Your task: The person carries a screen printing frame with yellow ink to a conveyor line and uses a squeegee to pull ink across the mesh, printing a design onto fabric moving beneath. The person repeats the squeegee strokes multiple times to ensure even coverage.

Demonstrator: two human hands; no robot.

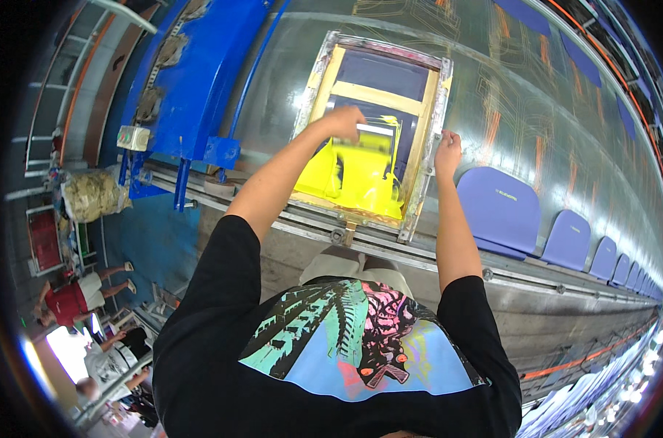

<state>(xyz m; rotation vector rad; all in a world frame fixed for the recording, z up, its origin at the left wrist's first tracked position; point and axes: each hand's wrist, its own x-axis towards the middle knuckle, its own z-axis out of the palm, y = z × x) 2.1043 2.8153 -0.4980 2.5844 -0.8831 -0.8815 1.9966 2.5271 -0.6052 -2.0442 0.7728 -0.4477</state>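
My left hand [344, 124] is closed on a squeegee [368, 136], blurred, over bright yellow ink [353, 182] in a screen printing frame [439, 95] with pale tape round its inside. My right hand [448, 150] is at the frame's right edge with its fingers curled; what they hold, if anything, is too small to make out. The frame lies on a long grey printing table [492, 95], and dark mesh shows above the ink, crossed by a pale band.
A row of purple shaped pieces [498, 212] runs along the table to the right. A blue metal machine [178, 87] with a button box [133, 138] stands left. A rail runs along the near table edge. Two other people [76, 296] are at the lower left.
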